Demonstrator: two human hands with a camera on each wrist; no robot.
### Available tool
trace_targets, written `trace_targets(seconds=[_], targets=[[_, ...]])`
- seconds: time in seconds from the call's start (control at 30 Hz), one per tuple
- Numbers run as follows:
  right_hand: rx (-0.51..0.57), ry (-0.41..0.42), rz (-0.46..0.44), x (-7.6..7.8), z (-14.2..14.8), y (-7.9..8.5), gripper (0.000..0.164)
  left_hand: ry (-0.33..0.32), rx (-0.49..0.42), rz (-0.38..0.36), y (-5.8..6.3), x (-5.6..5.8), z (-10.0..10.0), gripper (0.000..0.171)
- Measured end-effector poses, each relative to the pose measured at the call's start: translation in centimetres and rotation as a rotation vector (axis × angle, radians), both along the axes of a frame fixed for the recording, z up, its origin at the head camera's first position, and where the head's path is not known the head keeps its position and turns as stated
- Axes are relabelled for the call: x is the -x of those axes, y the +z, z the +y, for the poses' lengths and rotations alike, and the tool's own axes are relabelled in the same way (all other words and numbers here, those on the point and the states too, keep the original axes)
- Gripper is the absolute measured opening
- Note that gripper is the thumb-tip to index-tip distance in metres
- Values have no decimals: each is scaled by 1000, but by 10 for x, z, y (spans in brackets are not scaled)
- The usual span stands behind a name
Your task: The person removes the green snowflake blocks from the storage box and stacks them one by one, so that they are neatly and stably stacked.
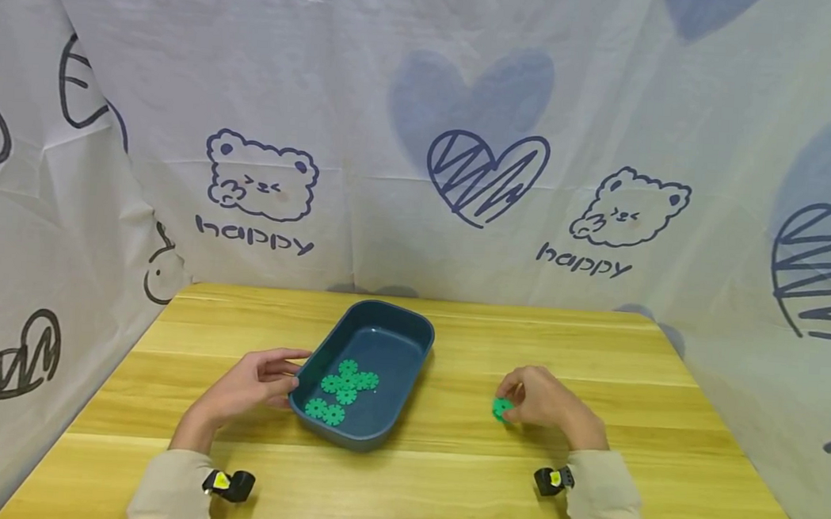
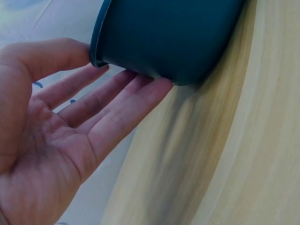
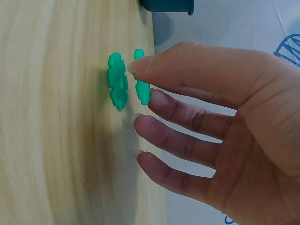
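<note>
A dark blue tray [image 1: 400,397] holds several green notched plastic discs [image 1: 334,414] towards its near end. My left hand [image 1: 254,381] is at the tray's left side. In the left wrist view its nearly straight fingers [image 2: 126,105] touch the outer wall, and the thumb meets the rim. To the right of the tray, low over the table, my right hand [image 1: 543,398] pinches a green notched disc [image 3: 143,92] between thumb and forefinger. Another green notched disc [image 3: 117,82] stands just beside it, close to the tabletop; whether the two touch is unclear.
The wooden table [image 1: 444,491] reaches back to a pale cloth [image 1: 361,208] printed with hearts and bears. Cloth also hangs at both sides. Small black cameras [image 1: 230,485] are strapped to both wrists.
</note>
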State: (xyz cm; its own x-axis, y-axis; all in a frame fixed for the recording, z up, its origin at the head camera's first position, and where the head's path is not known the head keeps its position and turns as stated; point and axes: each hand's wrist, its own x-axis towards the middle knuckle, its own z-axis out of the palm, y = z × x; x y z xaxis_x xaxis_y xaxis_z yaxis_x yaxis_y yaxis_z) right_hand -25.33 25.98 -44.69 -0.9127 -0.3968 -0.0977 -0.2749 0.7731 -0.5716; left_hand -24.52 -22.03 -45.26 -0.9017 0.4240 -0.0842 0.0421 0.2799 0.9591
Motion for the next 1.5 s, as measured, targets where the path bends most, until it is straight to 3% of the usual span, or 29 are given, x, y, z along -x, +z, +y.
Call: trace_targets(seconds=[1.5], targets=[[-8,39,-25,2,4,-7,14,-24,-5,30,-1,0,-1,54]])
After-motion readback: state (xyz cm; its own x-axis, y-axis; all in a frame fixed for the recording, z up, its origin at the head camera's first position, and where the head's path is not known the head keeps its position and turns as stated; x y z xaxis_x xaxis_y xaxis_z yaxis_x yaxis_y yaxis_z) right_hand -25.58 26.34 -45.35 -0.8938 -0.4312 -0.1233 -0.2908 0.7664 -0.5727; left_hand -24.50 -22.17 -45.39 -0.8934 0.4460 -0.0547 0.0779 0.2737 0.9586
